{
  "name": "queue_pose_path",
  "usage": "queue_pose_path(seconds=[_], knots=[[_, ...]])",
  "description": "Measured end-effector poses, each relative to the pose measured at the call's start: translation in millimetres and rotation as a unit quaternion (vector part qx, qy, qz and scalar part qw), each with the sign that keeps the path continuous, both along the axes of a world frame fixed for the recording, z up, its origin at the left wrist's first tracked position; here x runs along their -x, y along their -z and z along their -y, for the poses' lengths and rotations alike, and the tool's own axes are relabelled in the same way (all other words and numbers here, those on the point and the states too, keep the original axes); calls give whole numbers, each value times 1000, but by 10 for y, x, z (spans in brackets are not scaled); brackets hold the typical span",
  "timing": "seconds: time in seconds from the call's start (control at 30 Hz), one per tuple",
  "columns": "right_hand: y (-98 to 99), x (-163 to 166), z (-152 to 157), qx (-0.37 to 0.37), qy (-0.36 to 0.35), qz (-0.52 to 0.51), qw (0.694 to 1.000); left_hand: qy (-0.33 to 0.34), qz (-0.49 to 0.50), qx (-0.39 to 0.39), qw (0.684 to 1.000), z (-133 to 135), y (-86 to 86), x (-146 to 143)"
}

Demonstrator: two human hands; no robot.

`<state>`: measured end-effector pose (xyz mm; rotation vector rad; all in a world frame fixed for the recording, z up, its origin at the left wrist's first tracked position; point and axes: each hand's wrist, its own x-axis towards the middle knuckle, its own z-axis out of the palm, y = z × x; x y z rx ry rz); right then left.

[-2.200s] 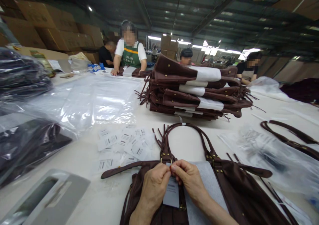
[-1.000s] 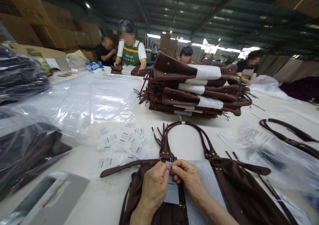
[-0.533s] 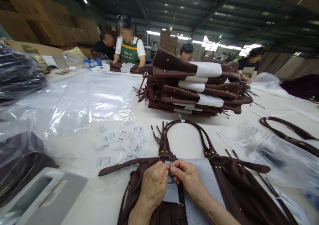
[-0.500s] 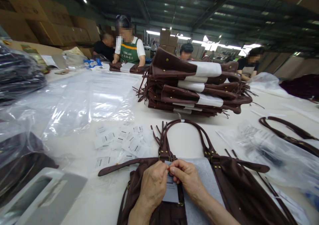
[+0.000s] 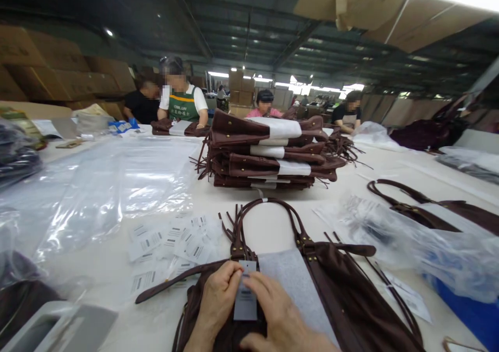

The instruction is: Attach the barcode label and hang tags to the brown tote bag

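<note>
A brown leather handbag (image 5: 343, 300) lies flat on the table in front of me, its two handles (image 5: 268, 209) looping away. A white tissue sheet (image 5: 288, 276) covers its middle. A grey hang tag (image 5: 245, 297) hangs from the gold ring at the left handle's base. My left hand (image 5: 216, 302) pinches the tag's upper left edge. My right hand (image 5: 275, 315) lies over the bag with its forefinger and thumb at the tag's right edge.
Loose barcode labels (image 5: 171, 240) lie left of the handles. Beyond them rises a stack of brown bags (image 5: 268, 152). Clear plastic bags (image 5: 97, 185) spread at left, filled packets (image 5: 390, 232) and another bag (image 5: 429, 211) at right. Several people work across the table.
My view has swung to the right and dipped. The tag now hangs straight and flat on the bag, and both hands have dropped lower over it.
</note>
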<state>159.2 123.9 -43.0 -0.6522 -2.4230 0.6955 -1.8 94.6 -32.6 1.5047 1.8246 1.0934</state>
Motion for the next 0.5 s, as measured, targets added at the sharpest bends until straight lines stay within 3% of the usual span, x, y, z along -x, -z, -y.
queue_pose_path(seconds=[0.1,0.17,0.3,0.4,0.5], knots=[[27,-46,29,-159,9,49,986,0,14,-10,1000,0,10,9],[4,-20,38,-231,35,29,972,-7,37,-23,999,8,16,22],[5,102,169,-285,70,-71,953,-80,140,-69,984,51,-3,68],[218,248,332,-328,47,-119,936,-97,180,-97,974,66,-11,108],[515,380,438,-348,78,-145,923,-69,101,-114,986,41,39,147]])
